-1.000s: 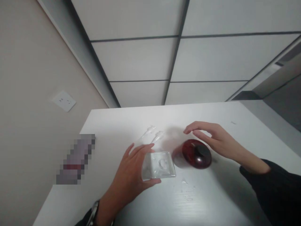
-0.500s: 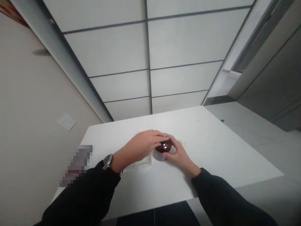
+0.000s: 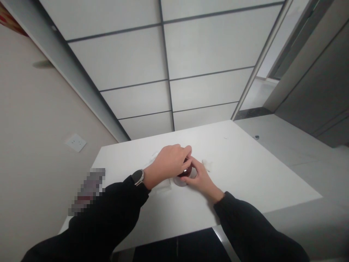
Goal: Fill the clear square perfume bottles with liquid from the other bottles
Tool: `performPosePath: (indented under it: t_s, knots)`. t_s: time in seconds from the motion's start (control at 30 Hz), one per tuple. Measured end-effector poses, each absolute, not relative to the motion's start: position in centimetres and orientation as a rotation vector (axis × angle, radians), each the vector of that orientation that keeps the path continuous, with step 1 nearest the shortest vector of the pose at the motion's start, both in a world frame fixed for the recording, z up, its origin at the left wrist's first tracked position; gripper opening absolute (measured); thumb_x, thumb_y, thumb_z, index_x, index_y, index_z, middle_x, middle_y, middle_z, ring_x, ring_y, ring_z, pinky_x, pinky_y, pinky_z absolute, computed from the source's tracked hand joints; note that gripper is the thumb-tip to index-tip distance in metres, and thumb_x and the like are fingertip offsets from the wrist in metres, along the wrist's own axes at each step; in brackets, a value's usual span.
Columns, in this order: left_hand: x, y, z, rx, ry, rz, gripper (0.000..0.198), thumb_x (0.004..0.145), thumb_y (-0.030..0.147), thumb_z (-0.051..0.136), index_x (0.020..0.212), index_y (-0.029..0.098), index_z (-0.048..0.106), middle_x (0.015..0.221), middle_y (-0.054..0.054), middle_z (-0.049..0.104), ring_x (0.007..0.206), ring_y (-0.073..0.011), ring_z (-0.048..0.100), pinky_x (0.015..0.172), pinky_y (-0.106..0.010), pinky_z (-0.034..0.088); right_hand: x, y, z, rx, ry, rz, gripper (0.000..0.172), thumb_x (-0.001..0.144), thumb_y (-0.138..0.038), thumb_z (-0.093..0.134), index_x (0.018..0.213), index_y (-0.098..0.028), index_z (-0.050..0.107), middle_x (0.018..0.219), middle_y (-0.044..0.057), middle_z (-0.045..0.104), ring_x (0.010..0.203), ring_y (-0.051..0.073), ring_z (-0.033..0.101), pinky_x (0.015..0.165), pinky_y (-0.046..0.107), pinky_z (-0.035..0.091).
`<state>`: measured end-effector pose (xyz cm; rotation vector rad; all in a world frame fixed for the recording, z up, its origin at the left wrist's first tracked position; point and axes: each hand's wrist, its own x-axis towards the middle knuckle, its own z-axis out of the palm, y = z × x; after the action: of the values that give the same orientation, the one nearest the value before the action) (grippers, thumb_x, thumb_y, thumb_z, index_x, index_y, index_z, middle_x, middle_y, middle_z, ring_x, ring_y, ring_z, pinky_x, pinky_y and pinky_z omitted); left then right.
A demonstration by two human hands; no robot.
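curving around the red container (image 3: 185,173) from its right, the right hand (image 3: 201,178) holds its side; the left hand (image 3: 170,160) arches over its top, grip impossible to tell.

Your red jar (image 3: 186,171) looks glossy. Left of it, clear plastic-looking case (image 3: 163,186); under it, smooth tabletop (image 3: 259,174). Your sleeves (image 3: 114,209), matt cloth.

Glossy dark-red container (image 3: 187,171), paler below, partly hidden

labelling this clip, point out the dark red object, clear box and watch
Dark red object (image 3: 186,171), head view: glossy side
Clear box (image 3: 164,186), head view: exposed part
Watch (image 3: 137,176), head view: dark face
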<state>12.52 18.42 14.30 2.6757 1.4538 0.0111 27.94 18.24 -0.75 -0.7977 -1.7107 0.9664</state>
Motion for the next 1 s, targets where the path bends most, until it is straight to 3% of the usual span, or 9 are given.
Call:
performPosePath:
  t_s: [0.13, 0.3, 0.43, 0.53, 0.63, 0.73, 0.87, 1.0]
  knots:
    - [11.8, 17.3, 14.4, 2.679, 1.448, -0.067, 0.032, 0.105, 0.045, 0.051, 0.117, 0.017, 0.060, 0.094, -0.010, 0.075, 0.082, -0.0277, 0.070, 0.069, -0.035, 0.048, 28.1, 18.4, -0.8, -0.818, -1.704, 0.963, 0.077, 0.070, -0.064, 0.087, 0.132, -0.023, 0.065, 0.132, 0.016, 0.073, 0.123, 0.038, 0.069, 0.109, 0.057, 0.051]
    - [9.9, 16.2, 15.4, 2.687, 1.441, -0.148, 0.026, 0.106, 0.036, 0.051, 0.124, 0.018, 0.059, 0.094, -0.007, 0.078, 0.082, -0.0262, 0.073, 0.066, -0.033, 0.045, 28.2, 18.3, -0.2, -0.788, -1.720, 0.960, 0.077, 0.072, -0.061, 0.087, 0.135, -0.024, 0.063, 0.136, 0.016, 0.071, 0.127, 0.037, 0.067, 0.112, 0.055, 0.050]
    - [10.9, 17.0, 16.4, 2.729, 1.517, -0.167, 0.045, 0.108, 0.051, 0.042, 0.100, 0.015, 0.069, 0.088, -0.013, 0.075, 0.081, -0.0283, 0.069, 0.066, -0.034, 0.041, 28.2, 18.0, -0.2, -0.776, -1.725, 0.951, 0.079, 0.073, -0.065, 0.085, 0.137, -0.023, 0.061, 0.137, 0.017, 0.071, 0.129, 0.037, 0.066, 0.113, 0.056, 0.049]
    - [11.4, 18.9, 17.6, 2.699, 1.538, -0.094, 0.057, 0.110, 0.051, 0.034, 0.084, 0.016, 0.070, 0.081, -0.011, 0.071, 0.076, -0.0244, 0.064, 0.065, -0.033, 0.037, 28.5, 17.8, 0.0, -0.768, -1.735, 0.959, 0.077, 0.074, -0.065, 0.085, 0.136, -0.024, 0.062, 0.136, 0.016, 0.071, 0.127, 0.037, 0.067, 0.111, 0.056, 0.050]
    - [10.3, 22.2, 18.1, 2.527, 1.380, 0.023, 0.043, 0.107, 0.048, 0.043, 0.098, 0.017, 0.072, 0.080, -0.005, 0.069, 0.071, -0.0187, 0.058, 0.065, -0.030, 0.034, 28.9, 17.5, 0.5, -0.758, -1.757, 0.969, 0.072, 0.077, -0.062, 0.084, 0.135, -0.025, 0.062, 0.135, 0.015, 0.071, 0.127, 0.036, 0.067, 0.110, 0.055, 0.051]
    - [8.8, 26.1, 16.5, 2.446, 1.284, -0.094, 0.026, 0.097, 0.038, 0.063, 0.107, 0.017, 0.074, 0.078, 0.000, 0.069, 0.070, -0.0159, 0.059, 0.067, -0.027, 0.037, 29.2, 17.4, 0.8, -0.766, -1.775, 0.960, 0.072, 0.079, -0.062, 0.084, 0.137, -0.026, 0.061, 0.135, 0.015, 0.071, 0.127, 0.036, 0.067, 0.108, 0.054, 0.053]
    - [8.1, 29.7, 11.9, 2.389, 1.180, -0.211, 0.023, 0.080, 0.020, 0.077, 0.103, 0.017, 0.076, 0.075, 0.002, 0.068, 0.072, -0.0149, 0.062, 0.068, -0.024, 0.041, 29.3, 17.5, 0.8, -0.756, -1.793, 0.944, 0.072, 0.080, -0.063, 0.083, 0.137, -0.026, 0.060, 0.132, 0.014, 0.071, 0.121, 0.035, 0.069, 0.103, 0.050, 0.056]
    - [8.5, 31.3, 8.2, 2.365, 1.065, -0.216, 0.024, 0.077, 0.012, 0.077, 0.100, 0.018, 0.075, 0.088, -0.001, 0.073, 0.080, -0.0156, 0.066, 0.075, -0.025, 0.046, 29.2, 17.6, 0.9, -0.714, -1.795, 0.934, 0.071, 0.081, -0.062, 0.084, 0.138, -0.030, 0.058, 0.129, 0.011, 0.072, 0.115, 0.031, 0.071, 0.097, 0.045, 0.058]
